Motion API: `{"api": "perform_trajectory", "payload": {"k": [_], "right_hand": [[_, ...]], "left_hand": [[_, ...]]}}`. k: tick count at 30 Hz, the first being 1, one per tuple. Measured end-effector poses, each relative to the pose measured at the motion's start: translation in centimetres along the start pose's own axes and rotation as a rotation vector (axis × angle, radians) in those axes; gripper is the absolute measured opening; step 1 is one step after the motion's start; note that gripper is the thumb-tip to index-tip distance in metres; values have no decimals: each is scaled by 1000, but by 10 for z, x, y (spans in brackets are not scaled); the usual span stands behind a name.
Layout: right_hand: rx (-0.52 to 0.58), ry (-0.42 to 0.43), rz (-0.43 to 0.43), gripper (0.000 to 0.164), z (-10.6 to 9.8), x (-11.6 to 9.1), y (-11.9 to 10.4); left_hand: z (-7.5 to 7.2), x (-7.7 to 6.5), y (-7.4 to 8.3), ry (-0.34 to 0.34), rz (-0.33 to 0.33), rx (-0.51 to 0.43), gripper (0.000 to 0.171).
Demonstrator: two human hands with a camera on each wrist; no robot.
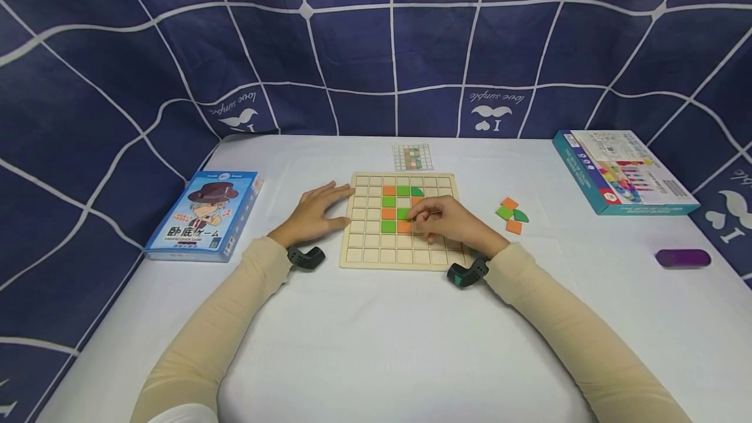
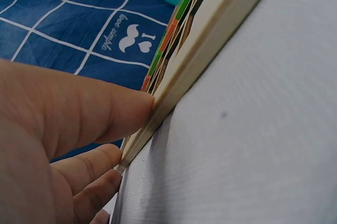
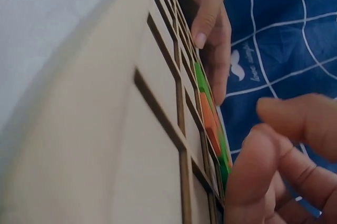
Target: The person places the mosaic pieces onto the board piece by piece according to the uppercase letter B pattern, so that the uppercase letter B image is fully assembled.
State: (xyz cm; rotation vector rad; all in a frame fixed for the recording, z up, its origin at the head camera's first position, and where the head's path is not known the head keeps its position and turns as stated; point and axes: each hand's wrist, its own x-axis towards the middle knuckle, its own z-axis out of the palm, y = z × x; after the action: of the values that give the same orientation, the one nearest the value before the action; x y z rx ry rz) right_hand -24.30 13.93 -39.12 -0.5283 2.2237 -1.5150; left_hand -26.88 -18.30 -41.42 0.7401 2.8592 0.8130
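Observation:
A wooden grid board lies on the white table, with orange and green tiles set in its middle squares. My left hand rests at the board's left edge, fingers spread; in the left wrist view its thumb touches the board's side. Over the board, my right hand has bent fingers, with the fingertips by a green square tile. The right wrist view shows the thumb and fingertips close together; whether they pinch a tile is not clear. Part of the tile pattern is hidden beneath this hand.
Several loose tiles lie right of the board. A pattern card is behind it. A blue game box stands left, a teal and white box at the back right, and a purple oblong object near the right edge.

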Motion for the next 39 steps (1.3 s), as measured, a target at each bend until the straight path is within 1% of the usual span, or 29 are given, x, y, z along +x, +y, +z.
{"api": "perform_trajectory", "payload": {"k": [4, 7, 13, 16, 22, 26, 32, 39], "right_hand": [[103, -2, 39, 30, -7, -5, 1], [126, 12, 35, 33, -15, -12, 1], [76, 86, -23, 33, -34, -28, 11], [62, 117, -32, 32, -44, -37, 16], [-47, 197, 21, 31, -65, -55, 22], [-80, 237, 52, 33, -79, -67, 26], [-122, 244, 68, 31, -92, -77, 35], [-133, 228, 58, 31, -95, -82, 42]], "left_hand": [[2, 1, -1, -3, 0, 7, 70], [2, 2, -2, -2, 3, 8, 70], [3, 3, -1, 0, 12, 9, 70], [3, 4, -1, -2, 10, 9, 70], [1, 2, 0, 4, 8, 11, 69], [1, 1, -1, 4, 9, 12, 69], [1, 1, -4, 6, 5, 11, 70], [1, 1, -4, 5, 5, 3, 70]]}}
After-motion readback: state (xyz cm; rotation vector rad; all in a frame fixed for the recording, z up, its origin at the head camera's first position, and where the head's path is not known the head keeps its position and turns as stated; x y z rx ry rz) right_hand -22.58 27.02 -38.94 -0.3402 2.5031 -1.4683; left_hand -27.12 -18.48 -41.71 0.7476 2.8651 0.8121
